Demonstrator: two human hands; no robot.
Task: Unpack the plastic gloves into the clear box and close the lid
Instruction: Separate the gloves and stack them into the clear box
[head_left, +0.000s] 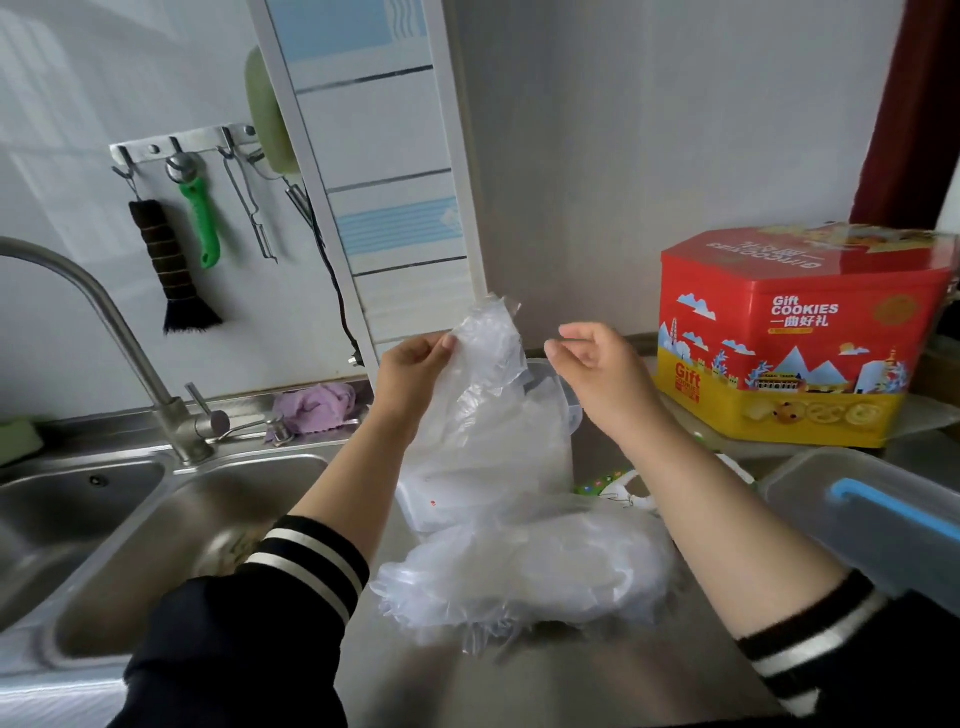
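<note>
My left hand pinches the top edge of a clear plastic bag and holds it up over the counter. My right hand hovers just right of the bag with loosely curled fingers and holds nothing. Behind and below the bag stands the clear box, mostly hidden by the hanging plastic. A heap of thin plastic gloves lies on the steel counter in front of the box, between my forearms. The box's clear lid with a blue seal strip lies at the right, beside my right forearm.
A double steel sink with a tall faucet fills the left. A red and yellow cookie tin stands at the back right. A purple cloth lies behind the sink. A brush and tools hang on wall hooks.
</note>
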